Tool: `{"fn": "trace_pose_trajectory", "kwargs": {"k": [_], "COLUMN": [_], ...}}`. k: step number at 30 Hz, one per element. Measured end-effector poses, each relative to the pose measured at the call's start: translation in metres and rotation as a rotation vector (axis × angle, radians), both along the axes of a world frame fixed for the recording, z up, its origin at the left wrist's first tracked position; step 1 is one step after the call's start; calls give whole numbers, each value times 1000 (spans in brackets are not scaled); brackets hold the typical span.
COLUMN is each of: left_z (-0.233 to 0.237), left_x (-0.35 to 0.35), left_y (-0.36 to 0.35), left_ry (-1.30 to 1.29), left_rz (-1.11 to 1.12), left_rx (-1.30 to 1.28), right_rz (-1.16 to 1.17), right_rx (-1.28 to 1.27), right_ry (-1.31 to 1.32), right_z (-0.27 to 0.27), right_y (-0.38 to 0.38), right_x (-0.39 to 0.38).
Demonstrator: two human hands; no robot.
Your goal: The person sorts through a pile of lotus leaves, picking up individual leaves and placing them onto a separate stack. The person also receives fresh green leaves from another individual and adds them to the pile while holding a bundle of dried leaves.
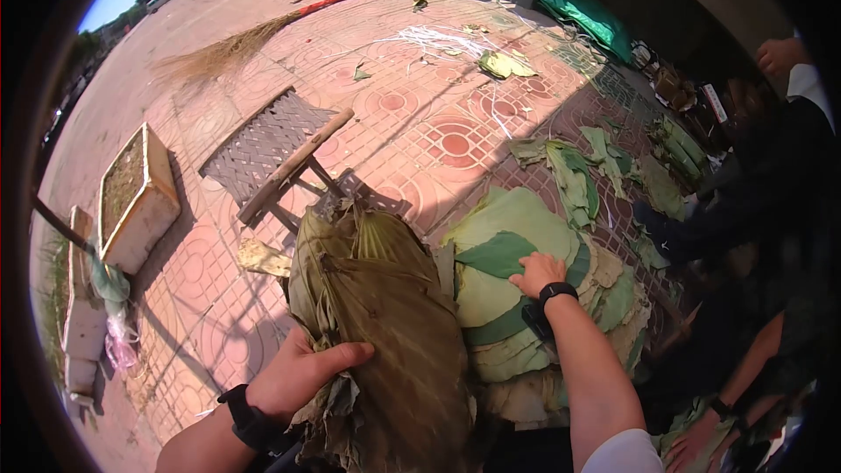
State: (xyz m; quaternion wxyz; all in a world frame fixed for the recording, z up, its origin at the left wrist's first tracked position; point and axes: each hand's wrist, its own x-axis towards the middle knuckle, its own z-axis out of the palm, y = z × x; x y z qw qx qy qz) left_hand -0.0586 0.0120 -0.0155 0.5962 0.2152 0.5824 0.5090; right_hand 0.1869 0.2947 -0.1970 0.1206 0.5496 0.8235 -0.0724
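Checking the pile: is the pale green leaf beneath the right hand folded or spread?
Spread, it seems: the pale green leaf shows a broad face; whether edges tuck under, cannot tell.

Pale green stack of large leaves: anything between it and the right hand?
Only the dark green pointed leaf lying on top of the stack, at the fingertips of the right hand. Nothing else visible intervenes: the brownish-green leaf bundle in the left hand is off to one side.

I wear a black wristband (245, 418) behind my left hand (308, 372), a black strap (559, 292) and white sleeve (624, 454) behind my right hand (540, 275).
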Motion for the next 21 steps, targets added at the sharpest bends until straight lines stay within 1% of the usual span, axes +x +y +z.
{"fn": "trace_pose_trajectory", "kwargs": {"k": [2,5,6,8,10,12,14,15,16,18,21], "left_z": [0,-4,-1,6,3,-1,-4,-4,-6,-8,-3], "left_x": [3,7,10,17,22,25,31,34,36,40,45], "left_y": [4,7,7,7,7,8,9,11,13,14,15], "left_ry": [9,16,24,30,39,61,90,60,59,62,47], "left_rz": [-14,-44,-50,-54,-73,-78,-73,-64,-52,-20,-15], "left_rx": [-13,0,-16,-40,49,108,132,76,69,43,-5], "right_rz": [-20,61,105,206,280,171,150,78,-3,-100,-65], "right_rx": [-16,215,209,202,191,48,35,-42,-132,-149,71], "right_ry": [91,190,226,285,481,476,261,114,162,437,536], "right_z": [8,43,64,116,147,174,166,157,157,153,111], "right_y": [7,11,6,-13,-51,-105,-144,-159,-170,-182,-164], "right_x": [5,32,46,83,129,172,214,230,233,226,204]}}
